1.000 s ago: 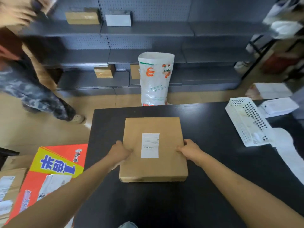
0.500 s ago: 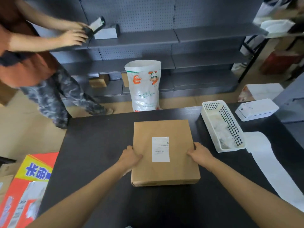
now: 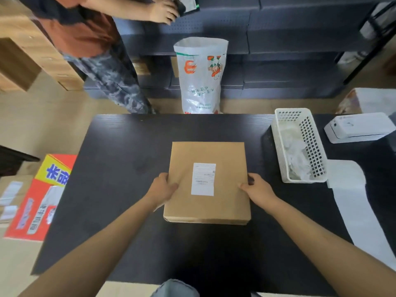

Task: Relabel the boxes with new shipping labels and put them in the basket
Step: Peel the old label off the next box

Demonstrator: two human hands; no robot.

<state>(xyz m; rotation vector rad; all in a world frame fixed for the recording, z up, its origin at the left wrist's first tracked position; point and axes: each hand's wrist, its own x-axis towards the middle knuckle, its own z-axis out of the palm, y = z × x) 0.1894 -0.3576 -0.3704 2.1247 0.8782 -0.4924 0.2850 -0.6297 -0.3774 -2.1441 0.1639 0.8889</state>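
A flat brown cardboard box (image 3: 206, 183) lies on the black bench (image 3: 120, 168) near its middle, a white shipping label (image 3: 203, 179) stuck on its top face. The left hand (image 3: 161, 189) grips the box's left edge and the right hand (image 3: 258, 190) grips its right edge, fingers curled round the sides and thumbs on top. To the right stands a white perforated basket (image 3: 308, 144) holding crumpled paper, with a white label printer (image 3: 360, 127) further right and a paper strip (image 3: 351, 202) nearer.

A stockroom or shop: dark pegboard shelving (image 3: 278, 39), label printer (image 3: 362, 127), labelled cardboard box (image 3: 227, 202), cartons (image 3: 36, 198)
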